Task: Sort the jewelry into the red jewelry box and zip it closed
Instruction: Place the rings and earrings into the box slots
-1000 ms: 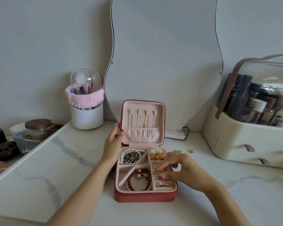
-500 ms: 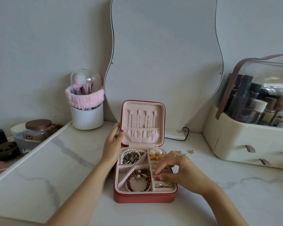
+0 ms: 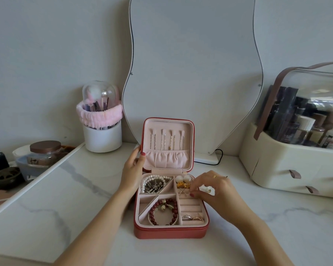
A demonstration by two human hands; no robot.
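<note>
The red jewelry box [image 3: 169, 232] lies open on the marble table, its pink-lined lid [image 3: 168, 123] upright with several chains hanging inside. My left hand [image 3: 132, 173] holds the lid's left edge, thumb on the inner rim. Inside the tray lie a pearl necklace [image 3: 156, 178], a red bead bracelet [image 3: 162, 212], rings [image 3: 191, 217], pearl studs [image 3: 183, 178] and gold earrings [image 3: 182, 185]. My right hand [image 3: 217, 192] hovers over the tray's right rim by the earring compartment, fingertips pinched together on a small earring [image 3: 208, 189].
A wavy mirror [image 3: 192, 73] stands just behind the box. A white brush holder [image 3: 102, 139] is at the back left, a cream cosmetics organizer [image 3: 288, 166] at the right. A tiny earring [image 3: 226, 177] lies on the table beyond my right hand. A brown-lidded jar [image 3: 44, 152] sits off the left edge.
My right hand has drawn back from the ring slots at the front of the tray to the earring compartment at the right rim. The left hand has stayed on the lid.
</note>
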